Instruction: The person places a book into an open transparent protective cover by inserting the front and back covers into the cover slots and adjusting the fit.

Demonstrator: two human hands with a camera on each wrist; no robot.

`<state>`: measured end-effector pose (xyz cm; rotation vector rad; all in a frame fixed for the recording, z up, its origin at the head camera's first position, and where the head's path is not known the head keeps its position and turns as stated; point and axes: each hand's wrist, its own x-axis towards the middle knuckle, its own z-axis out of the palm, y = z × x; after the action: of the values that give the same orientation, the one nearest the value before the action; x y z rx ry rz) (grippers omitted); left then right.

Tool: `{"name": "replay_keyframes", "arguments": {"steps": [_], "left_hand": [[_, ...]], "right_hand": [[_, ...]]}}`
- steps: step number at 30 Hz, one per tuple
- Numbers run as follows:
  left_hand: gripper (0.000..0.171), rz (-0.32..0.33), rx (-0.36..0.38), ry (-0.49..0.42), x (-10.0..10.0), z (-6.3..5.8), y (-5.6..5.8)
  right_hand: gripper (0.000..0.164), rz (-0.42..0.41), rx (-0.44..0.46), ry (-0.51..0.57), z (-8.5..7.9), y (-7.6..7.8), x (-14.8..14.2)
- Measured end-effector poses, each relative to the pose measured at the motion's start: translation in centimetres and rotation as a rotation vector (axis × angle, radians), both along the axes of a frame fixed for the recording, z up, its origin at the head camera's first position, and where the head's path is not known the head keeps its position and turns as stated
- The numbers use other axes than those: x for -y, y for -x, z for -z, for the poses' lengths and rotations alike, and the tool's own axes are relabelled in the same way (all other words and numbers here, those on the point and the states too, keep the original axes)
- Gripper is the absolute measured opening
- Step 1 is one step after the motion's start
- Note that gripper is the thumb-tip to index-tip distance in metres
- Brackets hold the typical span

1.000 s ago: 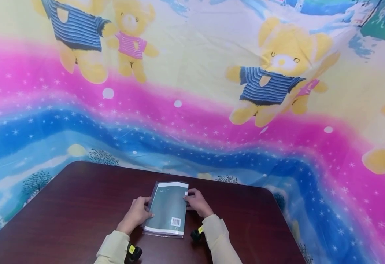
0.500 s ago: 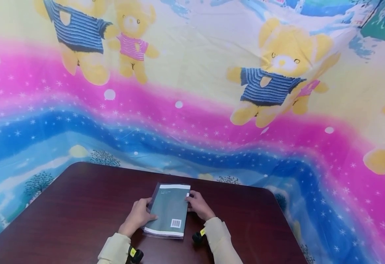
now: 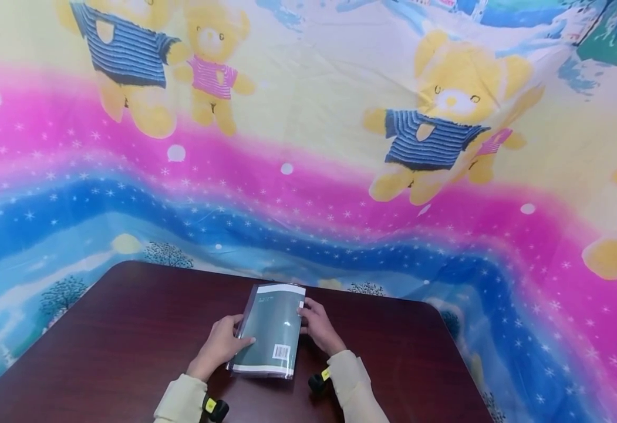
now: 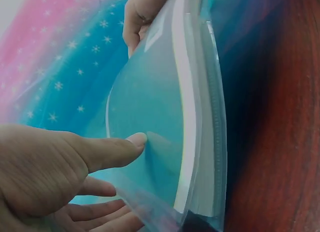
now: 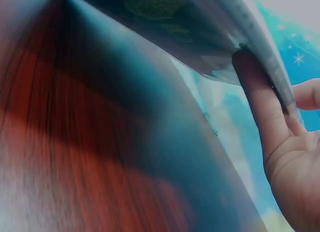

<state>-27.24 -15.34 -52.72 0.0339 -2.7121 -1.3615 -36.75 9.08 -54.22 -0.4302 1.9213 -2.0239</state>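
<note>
A book (image 3: 269, 326) with a grey-green cover, white end strips and a barcode near its lower right corner is between my hands, inside a clear plastic sleeve (image 4: 214, 117). It is raised and tilted over the table. My left hand (image 3: 221, 342) holds its left edge, thumb lying on the cover and the other fingers at the edge and underneath. On the opposite edge, my right hand (image 3: 320, 326) pinches the book from above and below. The right wrist view shows the dark underside (image 5: 165, 26) of the book, with a finger of that hand against it.
A dark red-brown wooden table (image 3: 128, 329) lies below the book. Behind it hangs a cloth (image 3: 308, 194) printed with bears and snowflakes. Black wrist devices (image 3: 214, 407) with yellow labels sit at both cuffs.
The book's far edge has risen in the head view, and a bright glare shows on its cover. My left thumb has slid farther in over the cover. My right hand keeps its hold.
</note>
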Motion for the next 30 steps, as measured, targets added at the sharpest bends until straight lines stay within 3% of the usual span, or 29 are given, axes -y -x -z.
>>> {"name": "replay_keyframes", "arguments": {"steps": [9, 15, 21, 27, 30], "left_hand": [[0.05, 0.037, -0.057, 0.016, -1.0, -1.5, -0.7], [0.041, 0.061, -0.172, 0.058, -1.9, -2.8, -0.9], [0.026, 0.118, -0.266, 0.09, -3.1, -4.9, -1.2], [0.02, 0.139, -0.244, 0.151, -5.2, -6.9, -2.1], [0.029, 0.139, -0.215, 0.194, -6.8, -7.9, -2.6]], "right_hand": [[0.043, 0.004, -0.024, 0.089, -1.6, -0.7, 0.2], [0.044, 0.042, -0.036, 0.116, -2.6, -1.2, 0.1], [0.04, 0.07, -0.054, 0.105, -3.4, -1.0, -0.2], [0.038, 0.075, -0.056, 0.099, -3.9, -0.9, -0.5], [0.04, 0.077, -0.05, 0.095, -4.0, -1.0, -0.7]]}}
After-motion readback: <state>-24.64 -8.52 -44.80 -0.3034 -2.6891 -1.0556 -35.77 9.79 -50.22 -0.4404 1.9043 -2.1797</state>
